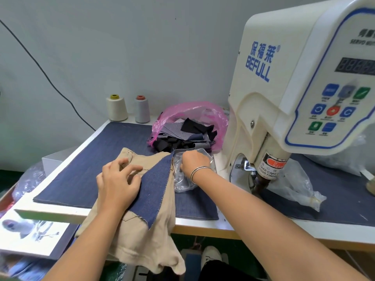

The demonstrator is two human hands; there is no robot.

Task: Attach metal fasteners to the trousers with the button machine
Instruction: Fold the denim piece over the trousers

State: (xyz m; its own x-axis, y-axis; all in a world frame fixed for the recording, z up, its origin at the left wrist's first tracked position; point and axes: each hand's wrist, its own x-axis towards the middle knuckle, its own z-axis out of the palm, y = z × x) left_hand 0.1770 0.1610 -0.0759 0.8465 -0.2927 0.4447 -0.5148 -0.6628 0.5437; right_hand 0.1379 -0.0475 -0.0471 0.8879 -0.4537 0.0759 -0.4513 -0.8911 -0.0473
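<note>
Holding the beige trousers (pixel 142 230) flat on the bench (pixel 203 222) at 6 o'clock, the left hand (pixel 117 181) pinches the waistband; the right hand (pixel 193 161) digs, fingers curled, into a clear bag (pixel 182 183). I judge 0 fasteners fitted yet; button machine (pixel 294 88) waits at 3 o'clock.

Even, diffuse indoor lighting, bright overall, with no hard shadows; only soft shading lies under the table edge (pixel 129 214). Mild glare shows on the clear plastic bag (pixel 292 187) and on the white machine housing (pixel 284 57). Wide-angle distortion bows the machine and table lines toward the edges. The control panel (pixel 341 106) and the lower corners appear soft and slightly blurred.
</note>
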